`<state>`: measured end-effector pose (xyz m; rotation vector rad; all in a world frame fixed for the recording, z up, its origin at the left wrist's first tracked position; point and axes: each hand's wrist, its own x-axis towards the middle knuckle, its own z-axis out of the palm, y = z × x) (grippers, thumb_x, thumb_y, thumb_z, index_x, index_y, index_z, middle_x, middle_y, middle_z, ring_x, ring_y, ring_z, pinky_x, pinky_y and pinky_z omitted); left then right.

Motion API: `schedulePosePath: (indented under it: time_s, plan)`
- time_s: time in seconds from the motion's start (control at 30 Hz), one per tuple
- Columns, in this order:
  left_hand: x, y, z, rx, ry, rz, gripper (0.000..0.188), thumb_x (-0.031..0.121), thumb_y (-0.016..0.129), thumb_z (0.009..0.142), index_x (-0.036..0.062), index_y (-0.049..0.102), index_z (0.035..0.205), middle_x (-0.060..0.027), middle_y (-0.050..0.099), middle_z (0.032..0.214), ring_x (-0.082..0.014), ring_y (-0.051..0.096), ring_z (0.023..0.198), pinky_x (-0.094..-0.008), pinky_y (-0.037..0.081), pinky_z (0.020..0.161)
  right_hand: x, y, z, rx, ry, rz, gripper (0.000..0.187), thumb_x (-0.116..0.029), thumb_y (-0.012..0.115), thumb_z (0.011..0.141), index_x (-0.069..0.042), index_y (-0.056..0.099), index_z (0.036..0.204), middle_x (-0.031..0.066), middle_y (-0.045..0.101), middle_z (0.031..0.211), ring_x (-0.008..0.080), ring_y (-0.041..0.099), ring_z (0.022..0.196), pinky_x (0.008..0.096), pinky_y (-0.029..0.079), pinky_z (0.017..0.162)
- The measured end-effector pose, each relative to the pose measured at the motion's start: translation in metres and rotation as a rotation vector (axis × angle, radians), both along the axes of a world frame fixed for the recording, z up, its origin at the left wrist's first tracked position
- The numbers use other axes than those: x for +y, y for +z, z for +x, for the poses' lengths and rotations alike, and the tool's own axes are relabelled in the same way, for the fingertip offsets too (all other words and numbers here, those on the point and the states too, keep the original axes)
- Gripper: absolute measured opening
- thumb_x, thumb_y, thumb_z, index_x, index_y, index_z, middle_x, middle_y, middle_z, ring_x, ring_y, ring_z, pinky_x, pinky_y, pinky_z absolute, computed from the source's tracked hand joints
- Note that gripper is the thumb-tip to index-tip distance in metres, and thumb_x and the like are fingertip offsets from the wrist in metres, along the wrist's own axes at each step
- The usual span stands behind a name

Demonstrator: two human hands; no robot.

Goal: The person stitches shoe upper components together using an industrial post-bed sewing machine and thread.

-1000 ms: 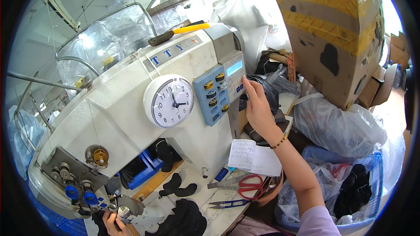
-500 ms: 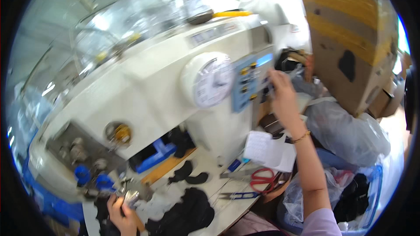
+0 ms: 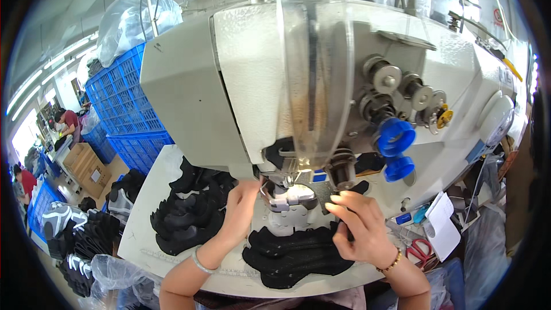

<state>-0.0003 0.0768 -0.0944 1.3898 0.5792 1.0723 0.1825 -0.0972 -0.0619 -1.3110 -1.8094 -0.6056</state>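
Observation:
A white sewing machine [image 3: 178,86] stands in front of me, its lamp lit above a shiny metal foot and plate [image 3: 293,198]. My left hand [image 3: 240,211] is raised close to the left of that metal part. Its fingers lie together and the tips are partly hidden by the machine head. On the other side, my right hand [image 3: 363,227] hovers with bent fingers apart and the thumb hanging free. A stack of black fabric pieces [image 3: 293,261] lies below the needle area, under my right hand. More black pieces [image 3: 189,218] are heaped left of my left hand.
Tension knobs and blue caps [image 3: 396,136] jut out right of the needle. Red-handled scissors [image 3: 420,251] and white paper [image 3: 442,227] lie at the right. Blue crates [image 3: 123,95] stack up at the left, with dark shoe parts [image 3: 86,235] below. People work far left.
The view has swung left toward the machine's needle end. My right hand has come from the control panel to beside the needle area. My left hand is now left of the metal foot.

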Motion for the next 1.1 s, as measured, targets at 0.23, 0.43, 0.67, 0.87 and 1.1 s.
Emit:
schedulePosePath:
  time_s: [0.23,0.43,0.67,0.87,1.1]
  plan:
    - [-0.008,0.004,0.03,-0.034,-0.091,-0.023,0.018,0.018,0.057,0.091,0.0012,0.062,0.091,0.0007,0.057,0.077,-0.0054,0.05,0.066,-0.022,0.038,0.055,0.038,-0.023,0.013,0.152,0.015,-0.158,0.048,-0.002,0.064,0.069,-0.014,0.063,0.115,0.0117,0.062,0.11,0.029,0.062,0.094,0.034,0.049,0.077]
    - [-0.006,-0.004,0.029,-0.022,-0.081,0.054,0.018,0.015,0.057,0.091,0.0,0.06,0.101,0.0011,0.06,0.088,-0.0071,0.054,0.075,-0.0238,0.043,0.065,0.037,-0.033,0.018,0.105,0.01,-0.056,0.055,0.002,0.061,0.06,-0.017,0.066,0.112,0.0086,0.063,0.115,0.0264,0.063,0.098,0.0314,0.051,0.078]
    - [-0.008,0.001,0.034,-0.109,-0.037,0.024,0.017,0.014,0.056,0.091,-0.0015,0.062,0.092,0.0026,0.058,0.079,-0.0058,0.05,0.072,-0.0238,0.041,0.063,0.041,-0.023,0.012,0.148,0.032,-0.063,0.055,0.003,0.059,0.058,-0.016,0.068,0.109,0.0111,0.064,0.11,0.028,0.063,0.097,0.0336,0.05,0.081]
    - [-0.003,-0.002,0.031,-0.067,-0.094,0.04,0.019,0.001,0.047,0.09,-0.0002,0.055,0.107,-0.0057,0.06,0.1,-0.0135,0.059,0.09,-0.0284,0.047,0.08,0.04,-0.024,0.01,0.222,0.064,-0.059,0.051,0.006,0.058,0.061,-0.015,0.069,0.106,0.0109,0.067,0.101,0.0281,0.064,0.093,0.0334,0.05,0.081]
    - [-0.003,-0.005,0.032,-0.065,-0.061,0.053,0.021,-0.001,0.045,0.088,-0.001,0.055,0.106,-0.0062,0.06,0.1,-0.0139,0.059,0.089,-0.0285,0.047,0.08,0.039,-0.026,0.009,0.262,0.04,-0.112,0.048,0.004,0.061,0.066,-0.015,0.067,0.11,0.0093,0.068,0.096,0.0258,0.066,0.084,0.0314,0.051,0.074]
